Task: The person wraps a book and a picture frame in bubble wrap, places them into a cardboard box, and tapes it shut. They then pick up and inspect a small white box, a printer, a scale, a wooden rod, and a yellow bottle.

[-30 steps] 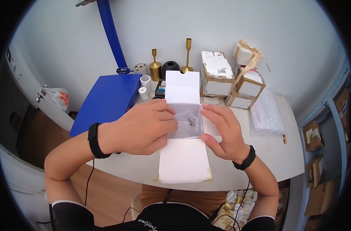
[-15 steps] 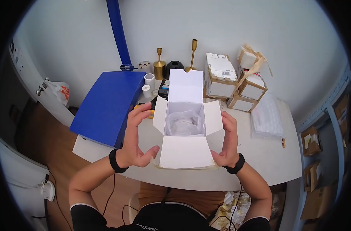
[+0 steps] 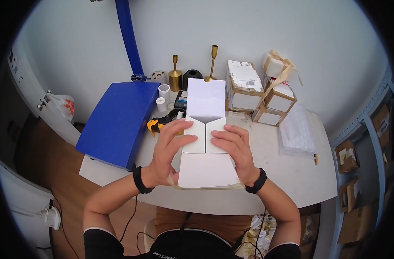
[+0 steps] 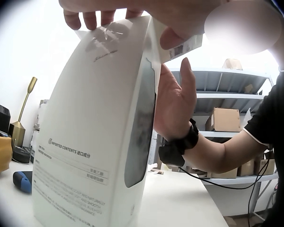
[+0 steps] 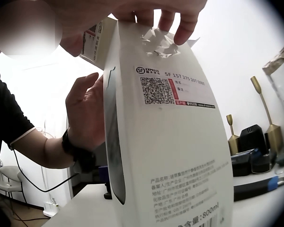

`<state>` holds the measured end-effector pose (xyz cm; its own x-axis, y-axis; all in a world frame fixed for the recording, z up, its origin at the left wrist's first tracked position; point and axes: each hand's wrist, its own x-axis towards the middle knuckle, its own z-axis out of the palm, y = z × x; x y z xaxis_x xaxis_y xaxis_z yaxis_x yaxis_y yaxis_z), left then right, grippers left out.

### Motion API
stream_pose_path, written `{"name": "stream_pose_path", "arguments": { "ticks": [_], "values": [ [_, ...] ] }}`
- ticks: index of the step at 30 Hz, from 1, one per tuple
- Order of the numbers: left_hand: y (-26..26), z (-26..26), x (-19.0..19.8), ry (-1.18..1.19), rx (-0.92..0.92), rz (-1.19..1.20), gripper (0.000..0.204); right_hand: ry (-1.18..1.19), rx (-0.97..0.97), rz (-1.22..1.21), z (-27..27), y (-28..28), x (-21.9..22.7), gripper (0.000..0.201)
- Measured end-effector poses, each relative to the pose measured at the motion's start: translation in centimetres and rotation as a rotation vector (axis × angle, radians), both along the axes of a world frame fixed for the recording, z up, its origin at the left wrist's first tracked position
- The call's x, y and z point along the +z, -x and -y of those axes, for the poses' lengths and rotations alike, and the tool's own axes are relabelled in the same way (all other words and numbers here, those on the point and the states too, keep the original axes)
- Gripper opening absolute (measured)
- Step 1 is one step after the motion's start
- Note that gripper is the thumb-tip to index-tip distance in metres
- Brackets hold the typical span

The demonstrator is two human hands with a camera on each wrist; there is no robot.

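Observation:
A tall white carton (image 3: pixel 205 170) stands upright on the table between my hands. Its two side flaps (image 3: pixel 196 146) are folded inward and meet along a narrow middle seam, covering most of the opening. The back flap (image 3: pixel 206 97) stands up, and the front flap hangs out towards me. My left hand (image 3: pixel 166 151) rests its fingers on the left side flap, with the thumb low by the front flap. On the right side flap lie the fingers of my right hand (image 3: pixel 238 151). A shipping label (image 5: pixel 180 90) with a QR code shows on one side in the right wrist view.
Left stands a blue scale (image 3: pixel 119 123); beside it lie white rolls (image 3: pixel 163 91) and a black-and-orange tape dispenser (image 3: pixel 153 126). Behind are gold candlesticks (image 3: pixel 175 80). Taped cartons (image 3: pixel 244 84) and bubble wrap (image 3: pixel 297 131) are on the right.
The left hand drew back from over the carton's opening. The side flaps, spread outward half a second ago, are folded in under both hands' fingers, hiding the plastic-lined inside.

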<state>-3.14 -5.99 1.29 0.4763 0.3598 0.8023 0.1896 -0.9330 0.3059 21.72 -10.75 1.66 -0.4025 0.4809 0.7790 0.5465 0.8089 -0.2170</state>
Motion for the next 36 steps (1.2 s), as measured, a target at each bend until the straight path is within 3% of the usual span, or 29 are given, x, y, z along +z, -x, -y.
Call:
{"name": "stream_pose_path", "arguments": {
  "ticks": [8, 10, 15, 17, 18, 21, 25, 26, 27, 29, 30, 34, 36],
  "values": [
    [-1.1, -0.9, -0.8, -0.026, 0.005, 0.054, 0.054, -0.069, 0.000, -0.042, -1.0, 0.6, -0.7, 0.059],
    [-2.6, -0.1, -1.0, 0.318, -0.089, 0.321, 0.052, 0.002, 0.070, -0.255, -1.1, 0.9, -1.2, 0.051],
    [-4.4, -1.4, -0.1, 0.256, -0.172, 0.347, 0.047, 0.031, -0.019, -0.406, -1.1, 2.7, -0.1, 0.037],
    [-5.1, -1.3, 0.0, 0.354, -0.182, 0.370, 0.045, 0.269, 0.034, -0.857, -1.4, 3.2, -0.2, 0.027],
    [-5.7, -1.1, 0.4, 0.341, -0.149, 0.401, 0.044, 0.303, 0.064, -0.861, -1.7, 2.8, -0.3, 0.017],
    [-6.1, -1.3, 0.7, 0.326, -0.121, 0.369, 0.044, 0.320, 0.066, -0.898, -3.0, 2.2, -0.2, 0.013],
    [-6.9, -1.1, 0.9, 0.265, -0.118, 0.411, 0.060, 0.367, 0.195, -0.919, -3.7, 0.7, 0.2, 0.017],
    [-6.4, -1.9, -0.1, 0.160, -0.019, 0.244, 0.078, 0.368, 0.196, -0.946, -3.8, 0.4, 0.2, 0.020],
    [-7.3, -2.3, -0.6, 0.168, -0.023, 0.243, 0.078, 0.371, 0.194, -0.973, -3.9, -0.1, 0.0, 0.022],
    [-9.5, -2.8, -0.8, 0.253, -0.136, 0.688, 0.099, 0.354, 0.196, -0.965, -4.6, -1.1, -0.2, 0.023],
    [-8.8, -3.1, -0.6, 0.265, -0.102, 0.544, 0.117, 0.350, 0.205, -1.022, -4.7, -1.2, -0.2, 0.023],
    [-8.4, -3.6, 0.3, 0.225, -0.059, 0.480, 0.121, 0.349, 0.176, -1.079, -4.7, -1.1, -0.2, 0.019],
    [-7.5, -3.6, 0.5, 0.246, 0.080, 0.378, 0.124, 0.326, 0.138, -1.079, -4.6, -0.5, -0.2, 0.018]
  ]
}}
